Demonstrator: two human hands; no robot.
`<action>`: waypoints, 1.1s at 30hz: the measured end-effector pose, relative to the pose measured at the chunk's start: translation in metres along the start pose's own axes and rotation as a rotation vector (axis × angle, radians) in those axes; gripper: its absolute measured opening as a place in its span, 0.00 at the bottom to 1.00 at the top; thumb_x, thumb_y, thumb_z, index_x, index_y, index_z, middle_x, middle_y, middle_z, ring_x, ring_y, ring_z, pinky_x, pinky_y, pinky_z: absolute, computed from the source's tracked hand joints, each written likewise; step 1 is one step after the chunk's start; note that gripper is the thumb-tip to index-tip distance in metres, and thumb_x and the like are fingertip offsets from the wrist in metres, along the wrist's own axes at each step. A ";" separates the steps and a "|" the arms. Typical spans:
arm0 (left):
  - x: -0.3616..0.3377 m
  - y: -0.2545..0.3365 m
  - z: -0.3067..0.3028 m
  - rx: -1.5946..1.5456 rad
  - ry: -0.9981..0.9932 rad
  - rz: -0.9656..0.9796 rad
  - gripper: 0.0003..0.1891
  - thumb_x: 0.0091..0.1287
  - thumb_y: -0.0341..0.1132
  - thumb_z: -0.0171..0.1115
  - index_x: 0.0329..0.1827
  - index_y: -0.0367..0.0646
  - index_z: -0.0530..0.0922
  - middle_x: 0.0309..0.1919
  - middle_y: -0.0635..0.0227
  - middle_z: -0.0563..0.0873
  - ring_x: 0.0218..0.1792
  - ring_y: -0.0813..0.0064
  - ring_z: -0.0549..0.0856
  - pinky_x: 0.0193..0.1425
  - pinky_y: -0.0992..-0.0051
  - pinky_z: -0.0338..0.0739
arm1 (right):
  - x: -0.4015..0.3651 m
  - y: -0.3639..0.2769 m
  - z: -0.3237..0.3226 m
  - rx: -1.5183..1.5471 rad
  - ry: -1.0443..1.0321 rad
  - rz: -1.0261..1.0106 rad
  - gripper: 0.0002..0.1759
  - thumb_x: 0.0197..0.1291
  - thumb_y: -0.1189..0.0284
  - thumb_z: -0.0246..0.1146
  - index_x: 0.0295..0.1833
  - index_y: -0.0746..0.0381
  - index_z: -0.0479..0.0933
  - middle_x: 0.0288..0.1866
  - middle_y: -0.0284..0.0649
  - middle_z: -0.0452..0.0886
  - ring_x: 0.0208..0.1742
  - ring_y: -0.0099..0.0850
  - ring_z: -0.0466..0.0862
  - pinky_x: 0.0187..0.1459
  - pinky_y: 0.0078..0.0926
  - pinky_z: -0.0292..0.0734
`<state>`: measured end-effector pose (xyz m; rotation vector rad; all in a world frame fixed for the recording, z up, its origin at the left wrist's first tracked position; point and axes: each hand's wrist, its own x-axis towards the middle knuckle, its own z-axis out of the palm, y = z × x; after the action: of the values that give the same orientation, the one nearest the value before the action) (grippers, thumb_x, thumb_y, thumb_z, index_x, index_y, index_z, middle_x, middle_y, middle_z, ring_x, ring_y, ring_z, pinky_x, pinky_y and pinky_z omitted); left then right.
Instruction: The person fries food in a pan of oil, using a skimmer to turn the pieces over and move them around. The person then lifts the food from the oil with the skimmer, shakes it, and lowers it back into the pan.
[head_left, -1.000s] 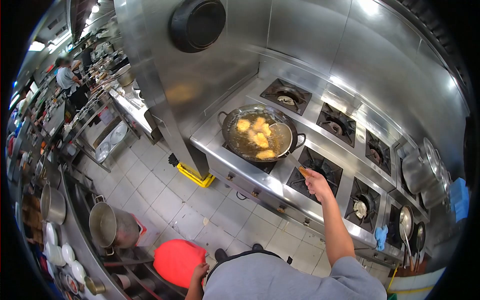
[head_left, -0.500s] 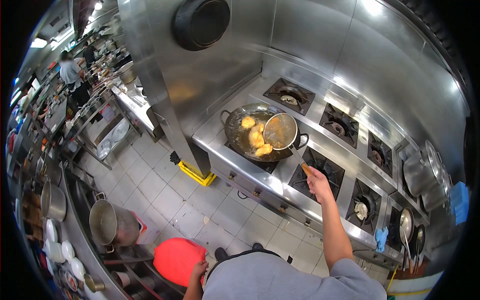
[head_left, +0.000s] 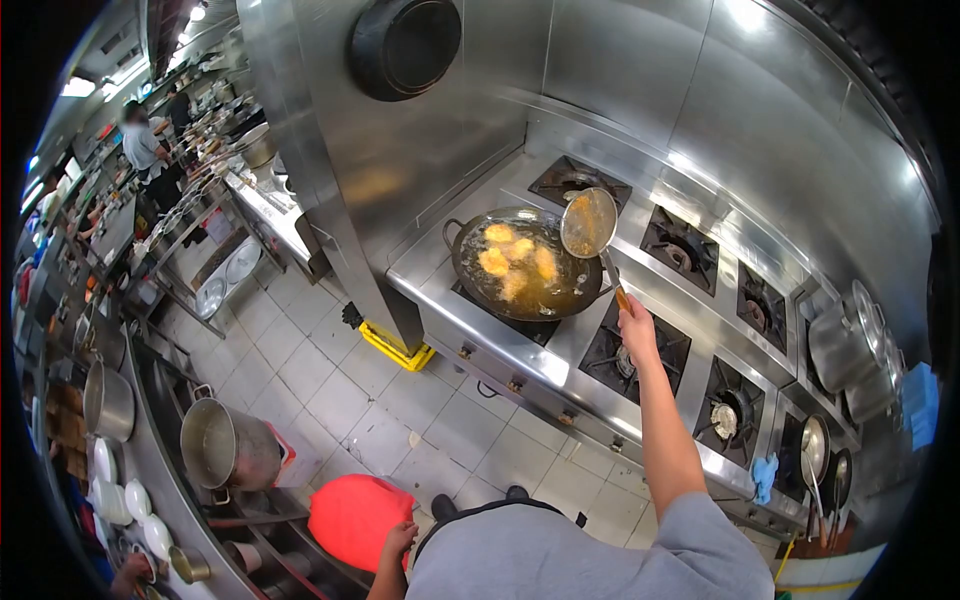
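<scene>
My right hand [head_left: 637,327] is closed around the wooden handle of a round mesh strainer [head_left: 588,222]. Brown crumbs lie in the strainer, held tilted above the right rim of a wok [head_left: 470,285]. Several golden battered pieces [head_left: 515,250] fry in bubbling oil in the wok, which sits on the front left burner. Low at my side, my left hand [head_left: 401,537] hangs with curled fingers beside a red rounded plastic surface [head_left: 352,515]; whether it holds anything is hidden.
Several other burners [head_left: 680,248] line the steel range. Stacked pots [head_left: 848,335] and ladles stand at its right end. A large pot [head_left: 225,445] is behind me on the left. Another person's hand [head_left: 132,575] shows near white dishes; co-workers stand farther off.
The strainer has risen up and right from the oil to the wok's rim. The fried pieces, earlier bunched beside it, have spread out. Another person's hand has appeared at lower left.
</scene>
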<state>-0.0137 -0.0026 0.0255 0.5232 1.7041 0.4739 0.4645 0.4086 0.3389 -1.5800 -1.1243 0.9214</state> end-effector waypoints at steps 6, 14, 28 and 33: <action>0.008 -0.015 -0.004 0.011 -0.036 0.013 0.17 0.64 0.43 0.58 0.48 0.40 0.78 0.28 0.68 0.81 0.21 0.76 0.77 0.23 0.75 0.72 | 0.045 0.033 0.005 -0.425 0.074 -0.251 0.25 0.61 0.74 0.54 0.65 0.65 0.67 0.45 0.44 0.75 0.45 0.34 0.74 0.46 0.27 0.69; 0.024 -0.051 -0.001 -0.003 -0.067 0.020 0.15 0.64 0.44 0.57 0.47 0.42 0.78 0.27 0.71 0.79 0.21 0.78 0.77 0.22 0.77 0.71 | 0.028 0.005 0.049 -0.088 -0.188 0.053 0.26 0.61 0.74 0.53 0.66 0.63 0.66 0.28 0.32 0.73 0.24 0.19 0.70 0.24 0.20 0.65; 0.013 -0.042 -0.001 -0.035 -0.040 0.007 0.15 0.64 0.42 0.58 0.46 0.41 0.78 0.26 0.73 0.79 0.21 0.79 0.76 0.21 0.78 0.69 | -0.015 -0.010 0.009 0.008 -0.244 0.117 0.28 0.60 0.73 0.53 0.68 0.60 0.65 0.26 0.27 0.70 0.20 0.16 0.64 0.19 0.16 0.58; 0.010 -0.022 -0.001 0.037 0.005 0.007 0.11 0.67 0.38 0.55 0.41 0.39 0.79 0.25 0.73 0.79 0.23 0.81 0.76 0.26 0.79 0.70 | -0.031 -0.016 -0.017 0.155 -0.247 0.162 0.27 0.62 0.74 0.53 0.68 0.59 0.65 0.25 0.26 0.68 0.18 0.14 0.62 0.17 0.13 0.54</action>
<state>-0.0178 -0.0147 0.0057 0.5548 1.7195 0.4496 0.4677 0.3762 0.3602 -1.4742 -1.0742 1.3088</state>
